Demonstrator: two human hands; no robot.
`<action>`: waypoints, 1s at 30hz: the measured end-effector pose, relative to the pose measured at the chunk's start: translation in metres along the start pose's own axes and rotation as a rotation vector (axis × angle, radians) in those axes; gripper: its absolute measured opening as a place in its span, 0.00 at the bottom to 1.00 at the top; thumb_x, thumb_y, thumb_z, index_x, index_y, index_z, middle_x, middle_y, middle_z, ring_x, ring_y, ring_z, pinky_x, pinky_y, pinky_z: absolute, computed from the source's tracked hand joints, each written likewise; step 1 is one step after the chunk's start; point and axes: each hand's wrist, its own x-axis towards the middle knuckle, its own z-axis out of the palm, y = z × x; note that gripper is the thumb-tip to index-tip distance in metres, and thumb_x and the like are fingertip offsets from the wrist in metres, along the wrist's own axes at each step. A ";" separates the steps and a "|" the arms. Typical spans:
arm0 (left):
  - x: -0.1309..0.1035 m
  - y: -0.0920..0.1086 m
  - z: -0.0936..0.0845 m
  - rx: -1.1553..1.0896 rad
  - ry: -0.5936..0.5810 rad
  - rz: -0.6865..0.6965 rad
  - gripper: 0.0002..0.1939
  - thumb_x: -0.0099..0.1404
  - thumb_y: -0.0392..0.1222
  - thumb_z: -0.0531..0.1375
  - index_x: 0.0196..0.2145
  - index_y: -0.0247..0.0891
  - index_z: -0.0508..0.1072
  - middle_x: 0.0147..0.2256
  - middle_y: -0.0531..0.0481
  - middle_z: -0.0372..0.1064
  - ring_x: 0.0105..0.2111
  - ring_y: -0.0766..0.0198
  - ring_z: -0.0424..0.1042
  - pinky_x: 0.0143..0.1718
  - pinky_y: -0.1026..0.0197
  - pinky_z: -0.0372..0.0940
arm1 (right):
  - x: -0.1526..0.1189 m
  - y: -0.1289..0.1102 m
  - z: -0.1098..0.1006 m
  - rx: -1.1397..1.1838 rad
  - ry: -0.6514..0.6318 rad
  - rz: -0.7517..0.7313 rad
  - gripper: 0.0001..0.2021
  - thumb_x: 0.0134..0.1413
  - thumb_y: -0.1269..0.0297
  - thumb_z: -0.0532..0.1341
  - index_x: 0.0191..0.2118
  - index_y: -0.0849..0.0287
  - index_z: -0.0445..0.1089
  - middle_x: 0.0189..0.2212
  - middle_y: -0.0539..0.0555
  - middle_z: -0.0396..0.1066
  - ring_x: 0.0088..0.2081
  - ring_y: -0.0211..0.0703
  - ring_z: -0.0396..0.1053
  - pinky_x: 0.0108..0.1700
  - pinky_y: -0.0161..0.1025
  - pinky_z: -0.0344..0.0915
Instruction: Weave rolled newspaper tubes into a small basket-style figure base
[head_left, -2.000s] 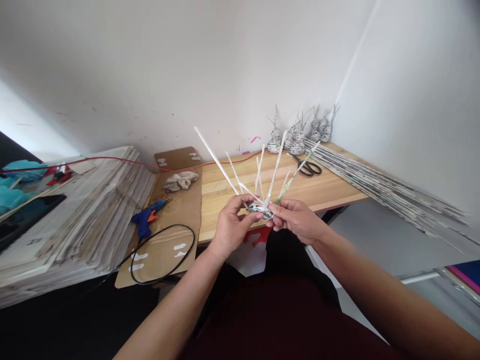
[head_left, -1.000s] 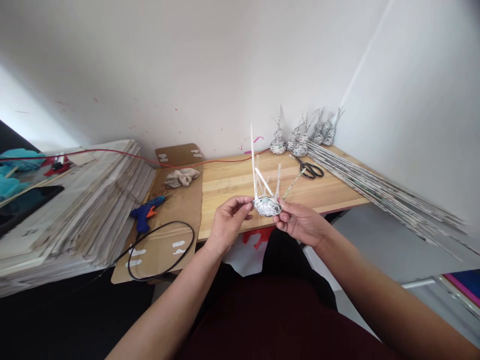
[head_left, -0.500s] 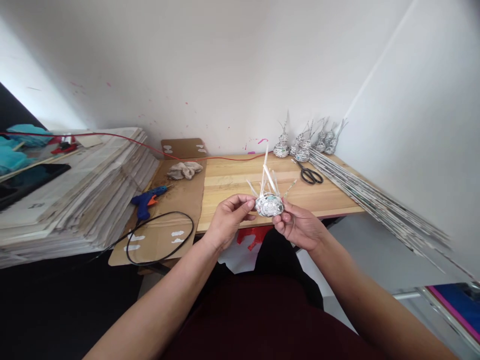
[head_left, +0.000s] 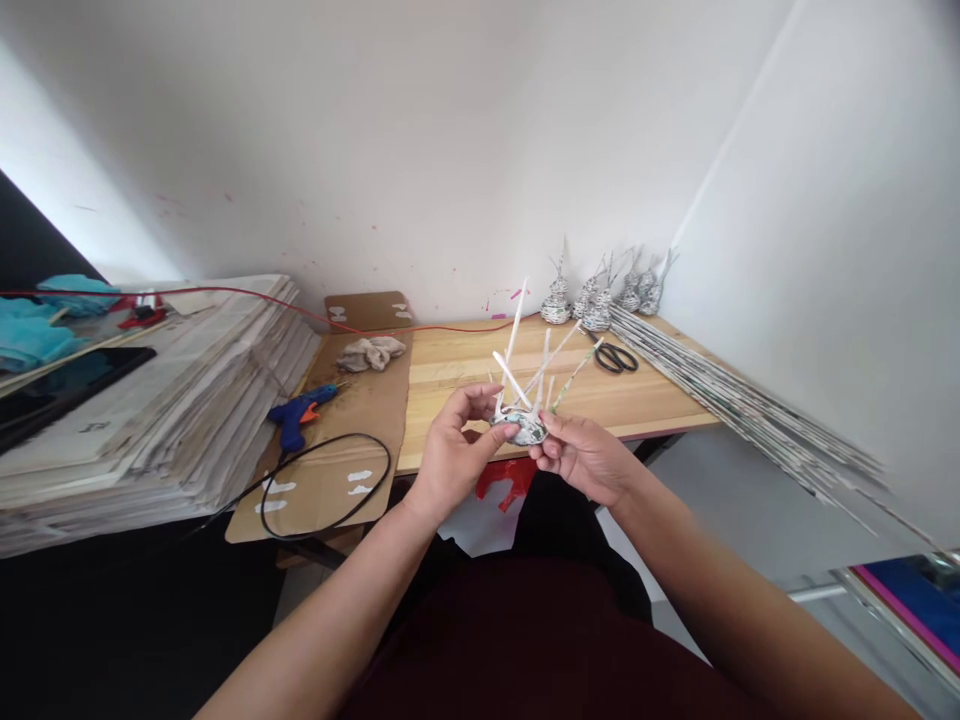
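Between my two hands is a small woven newspaper basket (head_left: 529,430), round at the base, with several rolled paper strips standing up and fanning out of its rim. My left hand (head_left: 456,440) pinches its left side, the thumb across the front and the fingers behind. On the right side, my right hand (head_left: 581,455) grips it with thumb and fingertips. Both hands hold it in the air by the front edge of the wooden table (head_left: 442,365). Part of the weave is covered by my fingers.
Gourd-shaped woven pieces (head_left: 556,302) stand at the back right, near black scissors (head_left: 616,358) and a bundle of long paper rolls (head_left: 720,405). At left lie a blue glue gun (head_left: 296,415) on cardboard, a crumpled cloth (head_left: 371,352) and a tall newspaper stack (head_left: 187,400).
The woven basket has tipped and turned, so its upright strips spread wider and its opening shows more. My left thumb has moved onto its front. The view has shifted slightly.
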 end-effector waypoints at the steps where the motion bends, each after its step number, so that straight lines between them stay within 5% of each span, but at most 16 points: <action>1: 0.000 0.000 0.001 0.029 0.006 -0.001 0.23 0.58 0.43 0.66 0.51 0.40 0.68 0.39 0.48 0.70 0.41 0.63 0.70 0.34 0.66 0.68 | -0.001 0.000 0.001 -0.019 -0.006 -0.011 0.15 0.45 0.55 0.71 0.26 0.61 0.69 0.16 0.45 0.62 0.27 0.36 0.69 0.31 0.32 0.64; 15: 0.000 -0.007 0.002 0.071 -0.069 -0.019 0.11 0.60 0.42 0.64 0.41 0.39 0.76 0.39 0.49 0.75 0.38 0.63 0.72 0.42 0.62 0.68 | -0.001 0.006 0.000 -0.050 0.030 -0.034 0.15 0.44 0.56 0.72 0.29 0.60 0.71 0.17 0.44 0.63 0.26 0.36 0.70 0.31 0.34 0.64; 25: 0.000 -0.010 -0.001 0.155 -0.053 -0.124 0.16 0.57 0.45 0.66 0.43 0.40 0.78 0.40 0.48 0.76 0.22 0.72 0.66 0.25 0.67 0.63 | 0.000 0.011 -0.005 -0.077 0.029 -0.062 0.17 0.42 0.55 0.72 0.25 0.61 0.68 0.17 0.45 0.64 0.27 0.37 0.70 0.32 0.35 0.65; 30: 0.000 -0.005 -0.001 0.027 -0.142 -0.177 0.18 0.56 0.46 0.67 0.45 0.41 0.76 0.42 0.48 0.76 0.27 0.69 0.70 0.29 0.65 0.66 | 0.000 0.011 -0.004 -0.104 0.050 -0.089 0.18 0.40 0.55 0.73 0.23 0.61 0.67 0.17 0.45 0.63 0.26 0.37 0.70 0.31 0.36 0.64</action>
